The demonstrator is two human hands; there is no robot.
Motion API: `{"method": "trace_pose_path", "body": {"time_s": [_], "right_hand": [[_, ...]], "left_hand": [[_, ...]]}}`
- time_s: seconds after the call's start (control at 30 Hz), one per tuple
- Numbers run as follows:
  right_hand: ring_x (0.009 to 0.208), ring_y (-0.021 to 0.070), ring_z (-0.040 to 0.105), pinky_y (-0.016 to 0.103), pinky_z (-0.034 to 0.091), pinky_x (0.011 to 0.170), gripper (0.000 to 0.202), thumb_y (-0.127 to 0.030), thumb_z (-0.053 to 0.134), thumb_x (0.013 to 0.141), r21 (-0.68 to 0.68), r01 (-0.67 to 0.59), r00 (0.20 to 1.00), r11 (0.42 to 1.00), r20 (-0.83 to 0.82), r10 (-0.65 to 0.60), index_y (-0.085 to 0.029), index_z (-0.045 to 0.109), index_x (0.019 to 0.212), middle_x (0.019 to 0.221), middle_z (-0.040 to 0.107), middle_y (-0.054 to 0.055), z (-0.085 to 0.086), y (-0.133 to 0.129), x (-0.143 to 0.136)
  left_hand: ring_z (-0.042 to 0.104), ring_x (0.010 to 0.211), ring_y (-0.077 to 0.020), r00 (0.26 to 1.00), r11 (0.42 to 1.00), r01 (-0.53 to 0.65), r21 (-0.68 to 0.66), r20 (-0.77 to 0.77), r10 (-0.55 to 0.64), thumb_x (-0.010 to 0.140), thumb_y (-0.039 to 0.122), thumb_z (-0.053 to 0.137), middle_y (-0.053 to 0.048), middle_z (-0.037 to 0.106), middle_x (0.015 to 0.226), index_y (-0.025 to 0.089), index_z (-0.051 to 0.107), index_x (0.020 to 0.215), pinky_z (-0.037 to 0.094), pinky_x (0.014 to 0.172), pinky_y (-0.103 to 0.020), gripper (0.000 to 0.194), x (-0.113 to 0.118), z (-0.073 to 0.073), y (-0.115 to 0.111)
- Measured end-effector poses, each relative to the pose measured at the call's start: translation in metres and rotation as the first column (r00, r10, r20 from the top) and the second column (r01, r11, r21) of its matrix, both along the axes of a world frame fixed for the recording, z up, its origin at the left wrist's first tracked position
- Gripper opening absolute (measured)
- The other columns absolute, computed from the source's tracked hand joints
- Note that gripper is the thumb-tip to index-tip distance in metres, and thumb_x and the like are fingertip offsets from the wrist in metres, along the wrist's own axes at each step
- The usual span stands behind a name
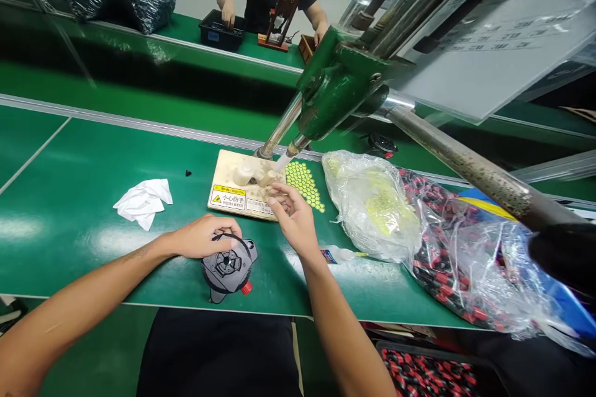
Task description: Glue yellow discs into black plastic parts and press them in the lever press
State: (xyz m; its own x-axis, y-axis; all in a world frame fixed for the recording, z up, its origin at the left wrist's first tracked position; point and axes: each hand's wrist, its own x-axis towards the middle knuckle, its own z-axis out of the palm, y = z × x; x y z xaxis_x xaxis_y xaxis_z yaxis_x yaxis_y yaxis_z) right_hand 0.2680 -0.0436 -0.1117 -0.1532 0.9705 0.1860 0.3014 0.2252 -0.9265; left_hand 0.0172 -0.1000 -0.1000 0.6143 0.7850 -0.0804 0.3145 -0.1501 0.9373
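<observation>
My left hand (210, 237) is closed over the upper edge of a grey-and-black round plastic housing (228, 264) with a red knob at its lower right. The housing rests near the front of the green bench. My right hand (295, 217) reaches to the cream base plate (228, 167) of a hand press (335, 84). Its thumb and fingertips are drawn together beside a small pale fixture (267, 178); whatever they pinch is too small to make out. A white round block (243, 173) stands left of that fixture. Above them hangs the press's white-tipped ram (283, 161).
Yellow-green round pieces (305, 186) lie in rows right of the plate. Farther right are a clear bag (372, 205), a small bottle (339, 254) and bagged red-black parts (437, 248). The press lever (465, 161) slants across the right. Crumpled tissue (144, 201) lies left. A co-worker (261, 3) sits opposite.
</observation>
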Motion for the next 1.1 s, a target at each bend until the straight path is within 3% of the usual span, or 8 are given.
{"method": "trace_pose_path", "body": {"time_s": [0.2, 0.4, 0.57, 0.7, 0.8, 0.93, 1.1], "right_hand": [[0.09, 0.0186, 0.067, 0.032, 0.055, 0.075, 0.034, -0.05, 0.066, 0.096, 0.014, -0.032, 0.998, 0.999, 0.045, 0.032, -0.022, 0.071, 0.116, 0.114, 0.073, 0.009, 0.003, 0.0, -0.002], [0.088, 0.0198, 0.066, 0.033, 0.052, 0.073, 0.028, -0.047, 0.065, 0.096, 0.038, -0.003, 1.0, 0.999, 0.025, 0.002, -0.022, 0.074, 0.106, 0.104, 0.073, 0.008, -0.001, 0.001, -0.007], [0.086, 0.0203, 0.066, 0.035, 0.052, 0.074, 0.021, -0.04, 0.063, 0.098, 0.089, -0.016, 0.999, 0.996, 0.042, 0.012, -0.023, 0.074, 0.102, 0.1, 0.073, 0.006, 0.005, -0.005, -0.008], [0.091, 0.0218, 0.068, 0.038, 0.058, 0.081, 0.021, -0.035, 0.056, 0.104, 0.226, 0.034, 0.989, 0.973, 0.131, -0.065, -0.023, 0.073, 0.104, 0.102, 0.072, 0.008, 0.011, -0.028, 0.005], [0.113, 0.0266, 0.068, 0.046, 0.059, 0.101, 0.027, -0.031, 0.051, 0.107, 0.284, 0.069, 0.951, 0.956, 0.272, -0.149, -0.022, 0.071, 0.122, 0.118, 0.071, 0.014, 0.0, -0.056, 0.022], [0.151, 0.0338, 0.048, 0.059, 0.045, 0.125, 0.046, -0.034, 0.051, 0.107, 0.226, 0.097, 0.858, 0.969, 0.475, -0.196, -0.018, 0.055, 0.15, 0.159, 0.051, 0.021, -0.029, -0.084, 0.043], [0.165, 0.0329, 0.03, 0.062, 0.035, 0.133, 0.055, -0.039, 0.049, 0.108, 0.202, 0.141, 0.845, 0.969, 0.485, -0.224, -0.021, 0.044, 0.16, 0.174, 0.033, 0.019, -0.048, -0.08, 0.051]], "left_hand": [[0.069, 0.081, -0.0173, 1.0, 1.0, 0.026, -0.007, 0.004, -0.026, 0.1, 0.041, 0.063, -0.003, 0.077, 0.094, 0.018, 0.071, 0.11, 0.051, 0.071, -0.025, 0.026, -0.005, 0.0, 0.002], [0.075, 0.101, -0.0237, 0.985, 0.991, 0.128, 0.022, -0.117, -0.125, 0.085, 0.039, 0.084, -0.006, 0.079, 0.122, 0.023, 0.068, 0.132, 0.057, 0.083, -0.029, 0.052, -0.018, 0.017, 0.002], [0.076, 0.104, -0.0227, 0.985, 0.992, 0.096, 0.077, -0.154, -0.083, 0.093, 0.041, 0.076, -0.006, 0.081, 0.12, 0.022, 0.072, 0.131, 0.057, 0.09, -0.029, 0.043, -0.02, 0.019, 0.005], [0.077, 0.107, -0.0225, 0.987, 0.992, 0.098, 0.083, -0.136, -0.086, 0.095, 0.045, 0.075, -0.006, 0.08, 0.123, 0.022, 0.072, 0.133, 0.058, 0.092, -0.029, 0.044, -0.022, 0.011, 0.008], [0.076, 0.109, -0.0223, 0.986, 0.99, 0.098, 0.105, -0.142, -0.082, 0.097, 0.046, 0.074, -0.006, 0.079, 0.126, 0.023, 0.072, 0.133, 0.059, 0.093, -0.028, 0.043, -0.023, 0.008, 0.009], [0.075, 0.109, -0.0227, 0.98, 0.992, 0.114, 0.043, -0.168, -0.106, 0.098, 0.05, 0.071, -0.006, 0.077, 0.128, 0.025, 0.07, 0.134, 0.06, 0.09, -0.027, 0.044, -0.022, 0.011, 0.009], [0.073, 0.111, -0.0232, 0.978, 0.995, 0.103, -0.014, -0.184, -0.103, 0.099, 0.053, 0.069, -0.006, 0.075, 0.13, 0.025, 0.068, 0.136, 0.06, 0.091, -0.028, 0.046, -0.022, 0.015, 0.007]]}}
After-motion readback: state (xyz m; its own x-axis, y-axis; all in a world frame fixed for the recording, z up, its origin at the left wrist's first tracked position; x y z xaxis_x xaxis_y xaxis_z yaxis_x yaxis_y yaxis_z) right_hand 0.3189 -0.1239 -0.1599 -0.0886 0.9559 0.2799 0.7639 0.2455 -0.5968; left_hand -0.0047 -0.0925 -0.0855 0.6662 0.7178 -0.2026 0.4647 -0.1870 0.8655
